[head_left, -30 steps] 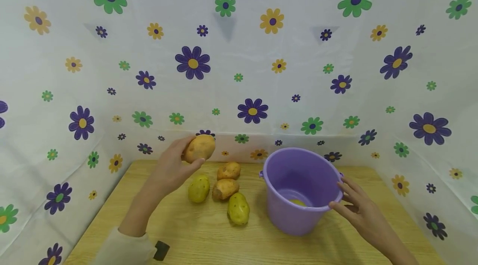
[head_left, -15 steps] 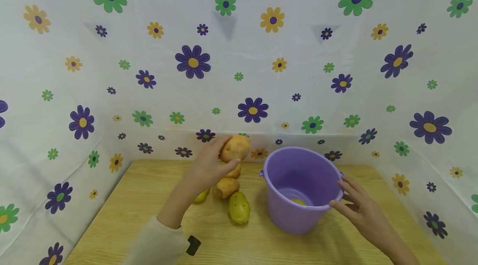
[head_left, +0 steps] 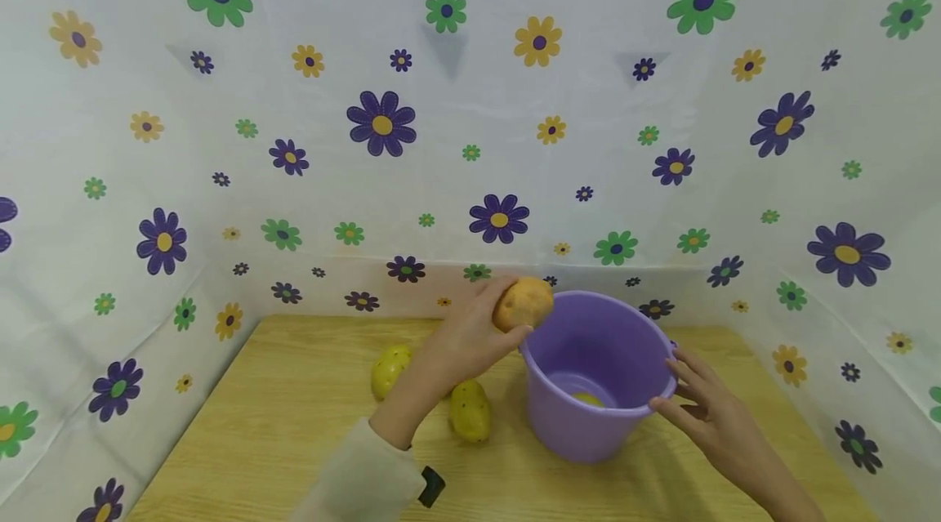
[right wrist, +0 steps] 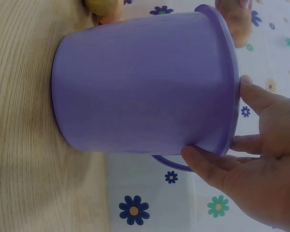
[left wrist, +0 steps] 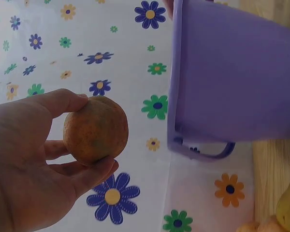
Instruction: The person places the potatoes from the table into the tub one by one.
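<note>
Hovering near the rim of one purple bucket [head_left: 579, 432], one potato [head_left: 525, 304] is gripped between the thumb and fingers of the left hand [head_left: 469, 336]. The bucket's rim is held by the right hand [head_left: 709, 416]. Two yellow-green fruits [head_left: 470, 412] are seen on the table [head_left: 272, 416]; tan items [left wrist: 271, 225] near them are too hidden to be counted. Inside the bucket, one yellow thing [head_left: 588, 399] is partly visible.

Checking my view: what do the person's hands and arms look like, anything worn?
The left hand and right hand both look gloveless. A pale cream sleeve ends short of the left hand, with a small dark angular piece beside it; what that is, I can't tell. No sleeve shows behind the right hand.
</note>
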Demonstrator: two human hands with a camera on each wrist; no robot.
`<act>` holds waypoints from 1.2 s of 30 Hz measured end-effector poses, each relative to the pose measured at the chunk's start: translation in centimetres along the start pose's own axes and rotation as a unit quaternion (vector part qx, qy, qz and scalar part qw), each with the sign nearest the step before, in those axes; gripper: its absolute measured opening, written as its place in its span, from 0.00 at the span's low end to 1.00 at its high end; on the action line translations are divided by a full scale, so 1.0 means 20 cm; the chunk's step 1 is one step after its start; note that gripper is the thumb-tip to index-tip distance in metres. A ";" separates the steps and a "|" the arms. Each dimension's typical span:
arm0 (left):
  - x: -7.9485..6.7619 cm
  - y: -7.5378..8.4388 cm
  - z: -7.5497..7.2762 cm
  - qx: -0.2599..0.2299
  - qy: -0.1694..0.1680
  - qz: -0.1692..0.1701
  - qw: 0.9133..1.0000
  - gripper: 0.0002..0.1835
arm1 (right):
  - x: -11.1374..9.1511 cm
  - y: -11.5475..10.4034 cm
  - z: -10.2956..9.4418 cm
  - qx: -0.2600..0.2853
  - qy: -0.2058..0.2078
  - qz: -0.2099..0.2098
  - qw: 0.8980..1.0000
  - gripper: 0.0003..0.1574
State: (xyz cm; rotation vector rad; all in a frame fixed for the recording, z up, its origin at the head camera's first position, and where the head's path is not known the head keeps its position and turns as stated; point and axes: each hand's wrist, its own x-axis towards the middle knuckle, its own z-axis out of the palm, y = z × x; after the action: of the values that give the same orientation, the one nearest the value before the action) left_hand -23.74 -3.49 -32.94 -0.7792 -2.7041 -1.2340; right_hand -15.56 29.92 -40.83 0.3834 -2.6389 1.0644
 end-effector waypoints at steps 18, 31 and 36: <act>0.07 0.14 0.28 0.037 -0.047 0.021 0.998 0.37 | 0.00 -0.01 -0.01 0.013 -0.008 0.006 1.000 0.37; 0.10 0.20 0.44 0.023 -0.073 0.012 0.997 0.38 | -0.01 -0.01 -0.01 0.015 -0.012 0.014 1.000 0.38; 0.09 0.20 0.46 0.027 -0.071 -0.003 0.997 0.38 | 0.00 -0.02 -0.01 0.010 -0.012 0.016 1.000 0.38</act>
State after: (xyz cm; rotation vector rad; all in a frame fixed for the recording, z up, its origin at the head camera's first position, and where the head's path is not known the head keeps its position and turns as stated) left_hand -22.12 6.23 -35.93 -0.8866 -2.8400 -1.1436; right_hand -15.37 29.87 -40.46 0.3620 -2.6644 1.1046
